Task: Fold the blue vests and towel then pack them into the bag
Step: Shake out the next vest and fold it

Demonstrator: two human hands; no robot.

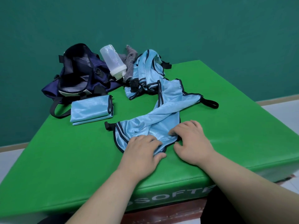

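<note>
At the far left of the green padded bench point(64, 159) the dark blue bag point(77, 75) lies slumped with its mouth open. Nothing packed shows inside it, though the inside is dim. Just near of the bag sits a folded vest point(90, 109), a flat, tidy rectangle of light blue with dark trim. As far as can be seen, it is the only piece already folded.

To the right of the bag a clear plastic bottle point(113, 62) leans with its white cap down, and the grey towel point(129, 62) is crumpled behind it, not yet folded. Next comes a heap of vests point(148, 67), tangled so that their number cannot be told.

From that heap a loose vest point(145, 126) trails toward the near edge, twisted along its length. The left hand point(142, 152) grips its near hem with curled fingers. The right hand point(191, 141), just beside it but apart, pinches the cloth at the right of the same hem.

By my reckoning the job is in its early part. This vest needs straightening and folding, then the heap and the towel, and all the packing is left.

On the near front face of the bench, pale letters read "SOFT", with more hidden behind the right arm. The faint print on the bottle is unreadable.
</note>
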